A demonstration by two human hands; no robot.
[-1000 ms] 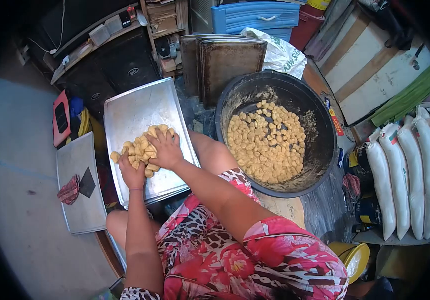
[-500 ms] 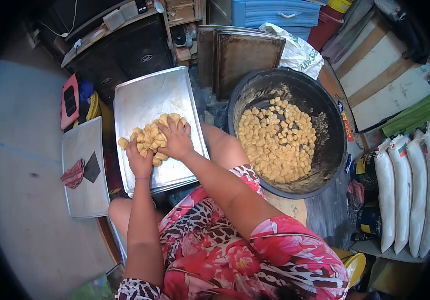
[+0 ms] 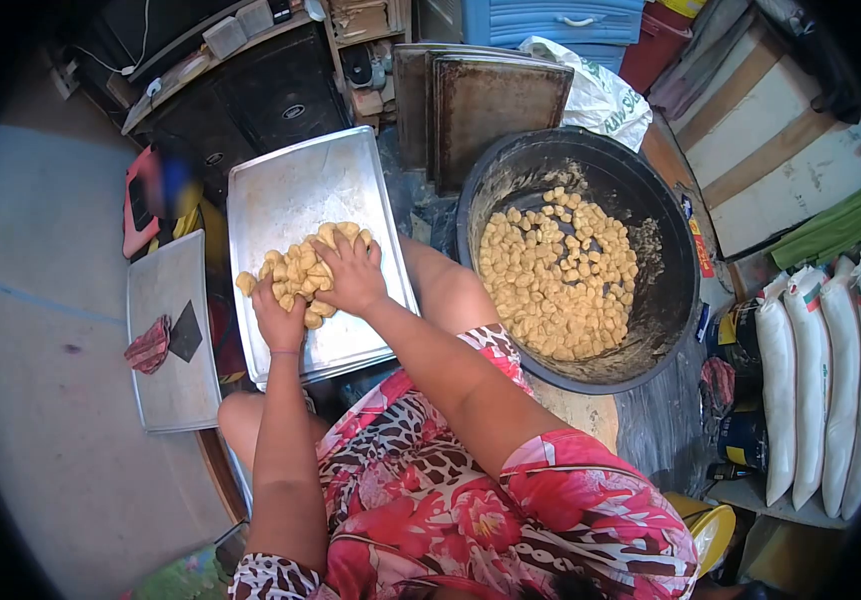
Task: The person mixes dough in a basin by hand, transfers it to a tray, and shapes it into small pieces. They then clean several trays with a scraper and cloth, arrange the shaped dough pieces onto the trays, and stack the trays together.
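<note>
"raw" on the white sack

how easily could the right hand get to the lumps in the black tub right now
Probably yes: the right hand rests on lumps on the tray, and the black tub looks uncovered beside it, with only the right knee low between them.

Left of the left grip lies a crumpled red striped cloth next to a flat dark angular piece. Beyond the right grip is a blue plastic drawer unit; far right of that grip, long white filled sacks line up below a green cloth.
</note>
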